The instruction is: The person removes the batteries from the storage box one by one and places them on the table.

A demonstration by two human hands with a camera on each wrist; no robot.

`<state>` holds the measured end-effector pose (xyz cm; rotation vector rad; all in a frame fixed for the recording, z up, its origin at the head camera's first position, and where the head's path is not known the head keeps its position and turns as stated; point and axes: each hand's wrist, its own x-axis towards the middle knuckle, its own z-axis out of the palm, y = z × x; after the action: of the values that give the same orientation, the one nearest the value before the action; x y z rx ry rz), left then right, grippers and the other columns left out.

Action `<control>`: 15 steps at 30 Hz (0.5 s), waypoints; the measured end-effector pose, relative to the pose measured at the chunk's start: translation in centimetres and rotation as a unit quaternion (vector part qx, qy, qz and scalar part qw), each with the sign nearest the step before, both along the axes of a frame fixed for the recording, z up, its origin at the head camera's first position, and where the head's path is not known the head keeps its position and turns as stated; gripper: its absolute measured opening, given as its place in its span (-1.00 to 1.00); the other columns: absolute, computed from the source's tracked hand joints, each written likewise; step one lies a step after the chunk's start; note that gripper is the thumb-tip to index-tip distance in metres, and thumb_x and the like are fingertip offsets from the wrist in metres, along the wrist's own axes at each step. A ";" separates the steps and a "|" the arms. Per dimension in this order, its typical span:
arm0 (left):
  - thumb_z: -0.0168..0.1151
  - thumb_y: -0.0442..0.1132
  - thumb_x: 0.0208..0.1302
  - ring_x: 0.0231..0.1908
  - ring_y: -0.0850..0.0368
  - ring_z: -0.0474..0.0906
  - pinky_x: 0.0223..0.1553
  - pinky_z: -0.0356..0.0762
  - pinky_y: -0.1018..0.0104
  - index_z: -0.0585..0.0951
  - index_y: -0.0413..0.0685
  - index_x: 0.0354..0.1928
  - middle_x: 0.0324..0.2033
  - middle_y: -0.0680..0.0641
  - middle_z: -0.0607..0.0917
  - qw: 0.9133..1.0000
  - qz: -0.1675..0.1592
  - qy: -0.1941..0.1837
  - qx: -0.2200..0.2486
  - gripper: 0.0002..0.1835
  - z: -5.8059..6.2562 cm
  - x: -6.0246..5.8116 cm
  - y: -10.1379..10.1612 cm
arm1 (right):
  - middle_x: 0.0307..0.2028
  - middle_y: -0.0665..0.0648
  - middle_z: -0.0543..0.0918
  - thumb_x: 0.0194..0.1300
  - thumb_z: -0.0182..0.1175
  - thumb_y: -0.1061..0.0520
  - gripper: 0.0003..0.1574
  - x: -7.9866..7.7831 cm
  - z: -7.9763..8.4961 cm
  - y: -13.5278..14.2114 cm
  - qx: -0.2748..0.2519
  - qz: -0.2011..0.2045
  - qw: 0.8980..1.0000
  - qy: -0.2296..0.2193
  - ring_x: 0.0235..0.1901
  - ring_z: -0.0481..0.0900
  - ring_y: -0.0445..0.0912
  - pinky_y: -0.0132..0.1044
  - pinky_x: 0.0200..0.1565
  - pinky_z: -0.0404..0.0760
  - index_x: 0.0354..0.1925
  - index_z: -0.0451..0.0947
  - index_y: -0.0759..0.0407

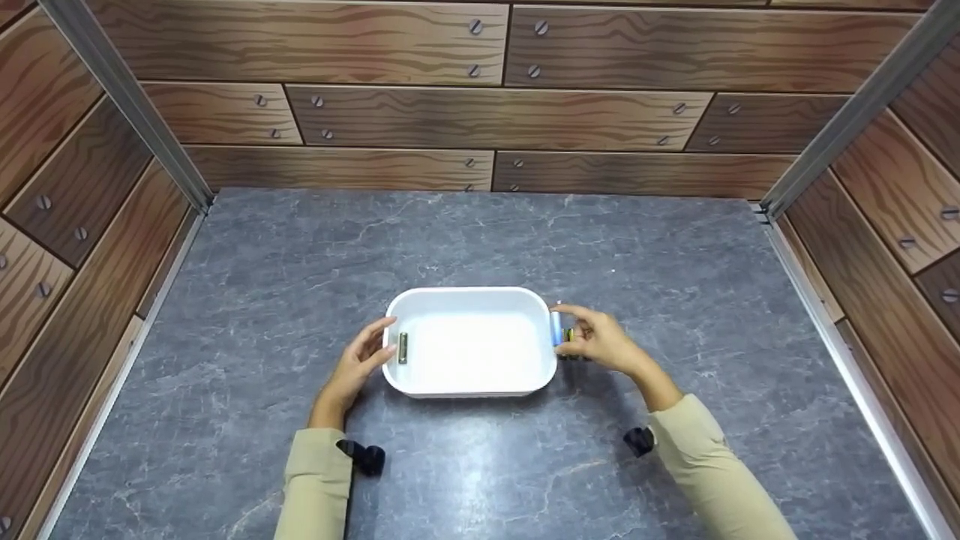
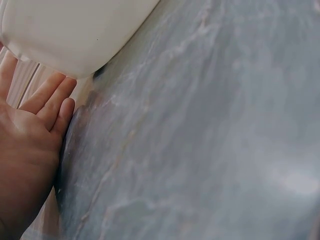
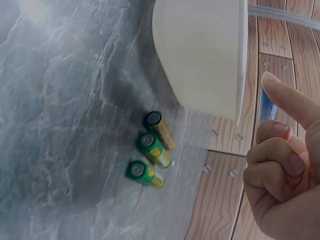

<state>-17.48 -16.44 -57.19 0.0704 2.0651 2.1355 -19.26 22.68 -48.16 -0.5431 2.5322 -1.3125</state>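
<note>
A white rectangular tub (image 1: 471,298) with rounded corners stands on the table. Inside it, along the left wall, lies a dark and gold battery (image 1: 403,349). My left hand (image 1: 355,369) touches the tub's left rim with spread fingers; in the left wrist view its straight fingers (image 2: 47,100) meet the outer wall. Between thumb and index finger, my right hand (image 1: 602,343) pinches a blue and white battery (image 1: 556,328) just outside the right rim. Below that hand, a black and gold battery (image 3: 161,131) and two green and yellow batteries (image 3: 154,150) stand upright on the table.
The grey marbled table (image 1: 480,240) extends around the tub. Wood-patterned walls (image 1: 405,112) with metal corner posts (image 1: 142,112) enclose it at the back and both sides. Black wrist cameras (image 1: 367,456) sit at the cuffs of both beige sleeves.
</note>
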 end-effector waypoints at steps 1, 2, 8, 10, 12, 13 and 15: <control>0.14 -0.40 0.31 0.41 -0.18 0.26 0.29 0.31 0.31 0.31 -0.20 0.37 0.39 -0.29 0.34 1.000 0.001 0.000 0.002 -0.43 0.0 0.0 0.0 | -0.69 -0.10 0.35 0.03 0.42 0.28 -0.21 0.0 -0.1 0.2 -0.001 -0.003 1.000 0.001 -0.69 0.28 -0.38 -0.51 -0.57 0.34 0.22 0.37 0.47; 0.14 -0.40 0.31 0.40 -0.18 0.26 0.26 0.32 0.37 0.31 -0.20 0.37 0.38 -0.29 0.34 1.000 0.001 -0.001 0.006 -0.42 0.0 0.0 0.0 | -0.70 -0.10 0.34 0.03 0.42 0.29 -0.21 0.0 -0.2 0.4 0.000 -0.007 1.000 0.003 -0.69 0.27 -0.38 -0.51 -0.57 0.33 0.21 0.37 0.46; 0.13 -0.43 0.30 0.39 -0.20 0.27 0.12 0.38 0.59 0.30 -0.24 0.36 0.37 -0.32 0.35 1.000 0.001 0.002 0.018 -0.42 0.0 0.0 0.0 | -0.71 -0.12 0.31 0.00 0.42 0.32 -0.22 -0.1 -1.0 1.6 0.007 -0.014 1.000 0.014 -0.70 0.22 -0.40 -0.52 -0.58 0.27 0.18 0.38 0.51; 0.13 -0.43 0.30 0.38 -0.21 0.27 0.11 0.39 0.59 0.30 -0.24 0.36 0.36 -0.32 0.35 1.000 0.001 0.003 0.018 -0.42 -0.1 0.0 0.0 | -0.70 -0.12 0.31 0.00 0.42 0.33 -0.22 -0.1 -1.2 2.0 0.007 -0.015 1.000 0.009 -0.70 0.23 -0.39 -0.52 -0.58 0.26 0.18 0.36 0.52; 0.13 -0.42 0.31 0.38 -0.20 0.28 0.12 0.39 0.58 0.30 -0.23 0.36 0.37 -0.32 0.35 1.000 0.000 0.004 0.014 -0.42 -0.1 0.0 0.0 | -0.70 -0.12 0.31 0.00 0.41 0.34 -0.22 -0.1 -1.4 2.3 0.006 -0.018 1.000 0.003 -0.70 0.23 -0.39 -0.51 -0.59 0.26 0.18 0.36 0.52; 0.13 -0.41 0.31 0.38 -0.20 0.28 0.12 0.39 0.57 0.30 -0.22 0.37 0.37 -0.31 0.35 1.000 0.000 0.003 0.012 -0.42 -0.1 0.1 0.0 | -0.70 -0.12 0.31 0.00 0.41 0.34 -0.22 0.0 -1.5 2.4 0.005 -0.020 1.000 0.001 -0.70 0.23 -0.39 -0.51 -0.58 0.26 0.18 0.36 0.52; 0.14 -0.41 0.31 0.39 -0.20 0.27 0.14 0.37 0.55 0.30 -0.21 0.37 0.37 -0.31 0.35 1.000 0.000 0.003 0.010 -0.42 -0.1 0.1 0.0 | -0.70 -0.11 0.30 -0.01 0.41 0.36 -0.22 -0.1 -1.7 2.7 0.006 -0.024 1.000 -0.003 -0.70 0.23 -0.39 -0.51 -0.58 0.27 0.18 0.36 0.52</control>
<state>-17.41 -16.46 -57.31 0.0808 2.0470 2.1593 -19.31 25.39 -49.84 -0.4776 2.5614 -1.3121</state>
